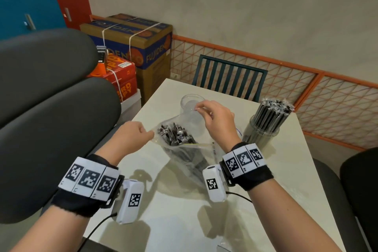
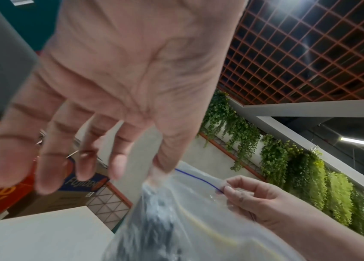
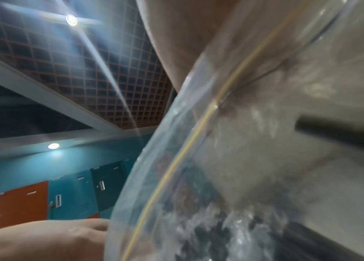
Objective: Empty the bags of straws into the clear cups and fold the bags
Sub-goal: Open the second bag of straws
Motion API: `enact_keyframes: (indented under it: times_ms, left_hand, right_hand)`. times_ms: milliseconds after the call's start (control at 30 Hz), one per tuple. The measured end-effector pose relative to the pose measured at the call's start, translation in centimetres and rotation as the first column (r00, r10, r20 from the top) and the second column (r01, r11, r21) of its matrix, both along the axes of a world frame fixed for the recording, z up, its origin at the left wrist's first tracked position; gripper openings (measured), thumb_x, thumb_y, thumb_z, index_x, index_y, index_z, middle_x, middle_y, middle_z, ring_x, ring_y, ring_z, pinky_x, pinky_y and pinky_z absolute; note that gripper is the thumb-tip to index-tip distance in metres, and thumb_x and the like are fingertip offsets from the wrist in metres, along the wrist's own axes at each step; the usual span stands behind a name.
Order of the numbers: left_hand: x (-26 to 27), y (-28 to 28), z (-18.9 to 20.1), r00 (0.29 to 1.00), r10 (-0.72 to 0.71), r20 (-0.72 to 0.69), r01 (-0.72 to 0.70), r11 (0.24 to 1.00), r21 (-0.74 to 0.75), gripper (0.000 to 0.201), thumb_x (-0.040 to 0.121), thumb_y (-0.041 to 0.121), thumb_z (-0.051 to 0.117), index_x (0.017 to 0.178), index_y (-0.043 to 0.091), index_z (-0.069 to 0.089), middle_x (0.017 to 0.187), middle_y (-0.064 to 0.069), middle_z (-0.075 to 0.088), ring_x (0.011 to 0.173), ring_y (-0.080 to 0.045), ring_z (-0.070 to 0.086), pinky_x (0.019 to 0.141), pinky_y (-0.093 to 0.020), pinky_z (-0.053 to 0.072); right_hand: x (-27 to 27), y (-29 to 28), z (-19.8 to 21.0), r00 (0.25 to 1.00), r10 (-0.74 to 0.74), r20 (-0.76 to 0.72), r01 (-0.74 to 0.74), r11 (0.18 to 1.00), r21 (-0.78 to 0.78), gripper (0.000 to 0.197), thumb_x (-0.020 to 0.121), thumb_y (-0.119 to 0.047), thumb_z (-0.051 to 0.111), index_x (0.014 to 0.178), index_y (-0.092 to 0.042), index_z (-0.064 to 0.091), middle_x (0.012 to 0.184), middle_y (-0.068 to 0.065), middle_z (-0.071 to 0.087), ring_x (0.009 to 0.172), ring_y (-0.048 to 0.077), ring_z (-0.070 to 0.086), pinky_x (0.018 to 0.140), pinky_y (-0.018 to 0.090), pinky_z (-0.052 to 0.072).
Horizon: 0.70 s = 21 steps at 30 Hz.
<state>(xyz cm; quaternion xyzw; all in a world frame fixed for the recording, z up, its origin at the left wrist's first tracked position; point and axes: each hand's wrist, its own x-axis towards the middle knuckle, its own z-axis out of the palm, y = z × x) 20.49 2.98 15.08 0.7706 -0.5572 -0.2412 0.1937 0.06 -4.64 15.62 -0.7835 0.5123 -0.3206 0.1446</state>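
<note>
With left hand (image 1: 134,136) and right hand (image 1: 217,119) pinching the bag (image 1: 185,150) mouth open, tip straws (image 1: 174,133) slowly into the empty cup (image 1: 191,106) just beyond.

I'm in a staff or break room: teal and orange lockers (image 3: 20,203) on my left, stacked boxes (image 1: 141,47) by the far wall, hanging greenery (image 2: 299,167) under a grid ceiling (image 2: 310,53).

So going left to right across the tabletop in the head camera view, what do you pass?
Left hand pinching the bag's edge → bag of straws → right hand pinching the other edge → cup full of straws.
</note>
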Motion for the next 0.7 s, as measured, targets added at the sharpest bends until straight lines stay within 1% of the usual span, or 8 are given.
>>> enact_keyframes:
  times_ms: [100, 267, 333, 400, 467, 567, 633, 700]
  left_hand:
    - [-0.3, 0.6, 0.5, 0.977, -0.087, -0.197, 0.094, 0.995, 0.028, 0.039, 0.09, 0.038, 0.055, 0.125, 0.025, 0.042, 0.113, 0.001, 0.044, 0.096, -0.018, 0.053, 0.056, -0.027, 0.052]
    - [-1.2, -0.1, 1.1, 0.861, 0.042, -0.508, -0.103, 0.99, -0.093, 0.03, 0.097, 0.022, 0.044, 0.097, -0.002, 0.062, 0.098, -0.011, 0.064, 0.079, -0.018, 0.061, 0.045, -0.023, 0.055]
    - [-1.0, -0.4, 0.7, 0.761, 0.123, -0.637, -0.197, 0.979, -0.047, 0.031, 0.098, 0.019, 0.042, 0.088, -0.004, 0.06, 0.089, -0.013, 0.067, 0.073, -0.023, 0.062, 0.047, -0.025, 0.057]
    - [-0.9, -0.5, 0.5, 0.585, 0.179, -0.791, -0.253, 0.967, 0.032, 0.032, 0.1, 0.015, 0.036, 0.077, 0.003, 0.054, 0.07, -0.008, 0.066, 0.067, -0.023, 0.066, 0.058, -0.032, 0.058]
    - [-0.7, -0.8, 0.1, 0.416, 0.228, -0.88, -0.287, 0.952, 0.111, 0.034, 0.1, 0.011, 0.03, 0.071, 0.008, 0.048, 0.049, -0.001, 0.059, 0.051, -0.016, 0.066, 0.069, -0.039, 0.056]
    - [-0.9, -0.7, 0.0, 0.158, 0.278, -0.948, -0.232, 0.943, 0.238, 0.022, 0.096, 0.015, 0.04, 0.091, 0.006, 0.059, 0.064, -0.005, 0.056, 0.059, -0.018, 0.061, 0.056, -0.041, 0.059]
    - [-1.1, -0.9, -0.3, 0.202, 0.326, -0.924, -0.148, 0.942, 0.3, 0.034, 0.088, 0.03, 0.052, 0.113, 0.008, 0.06, 0.093, -0.012, 0.055, 0.084, -0.026, 0.057, 0.061, -0.041, 0.059]
    - [-1.8, -0.8, -0.3, 0.378, 0.329, -0.865, -0.1, 0.944, 0.316, 0.035, 0.085, 0.043, 0.057, 0.104, 0.014, 0.061, 0.09, -0.011, 0.06, 0.08, -0.026, 0.059, 0.07, -0.039, 0.056]
  right_hand:
    - [0.7, 0.4, -0.1, 0.993, 0.12, -0.012, -0.119, 0.992, 0.046, 0.015, 0.094, -0.028, 0.053, 0.096, -0.027, 0.068, 0.101, -0.009, 0.069, 0.095, 0.015, 0.06, 0.089, 0.044, 0.041]
    - [1.3, 1.8, 0.8, 0.949, 0.313, -0.03, -0.304, 0.937, 0.17, 0.018, 0.091, -0.035, 0.057, 0.099, -0.022, 0.067, 0.079, -0.007, 0.062, 0.072, 0.008, 0.051, 0.077, 0.036, 0.044]
    - [0.4, 2.1, 1.3, 0.959, 0.225, -0.174, -0.197, 0.967, 0.165, 0.022, 0.092, -0.039, 0.054, 0.108, -0.025, 0.062, 0.09, -0.008, 0.059, 0.088, 0.013, 0.052, 0.086, 0.04, 0.04]
    - [-0.8, 2.3, 1.4, 0.92, 0.079, -0.383, -0.033, 0.991, 0.127, 0.024, 0.096, -0.037, 0.047, 0.115, -0.027, 0.056, 0.111, -0.002, 0.056, 0.108, 0.021, 0.047, 0.092, 0.045, 0.033]
    - [-2.0, 2.4, 1.2, 0.909, -0.028, -0.416, 0.103, 0.982, 0.16, 0.024, 0.098, -0.032, 0.042, 0.115, -0.023, 0.056, 0.118, 0.003, 0.049, 0.113, 0.026, 0.043, 0.092, 0.046, 0.034]
    - [-2.8, 2.4, 0.7, 0.983, -0.085, -0.165, 0.137, 0.929, 0.343, 0.023, 0.099, -0.026, 0.039, 0.109, -0.016, 0.057, 0.115, 0.008, 0.046, 0.099, 0.026, 0.048, 0.083, 0.036, 0.042]
    - [-2.6, 2.5, 0.4, 0.968, -0.16, 0.195, 0.019, 0.817, 0.577, 0.021, 0.1, -0.021, 0.037, 0.094, -0.012, 0.056, 0.102, 0.009, 0.051, 0.077, 0.021, 0.049, 0.071, 0.039, 0.051]
    - [-2.2, 2.3, -0.1, 0.819, -0.326, 0.472, -0.183, 0.631, 0.754, 0.025, 0.1, -0.02, 0.036, 0.08, -0.012, 0.049, 0.082, 0.007, 0.051, 0.062, 0.018, 0.049, 0.069, 0.045, 0.056]
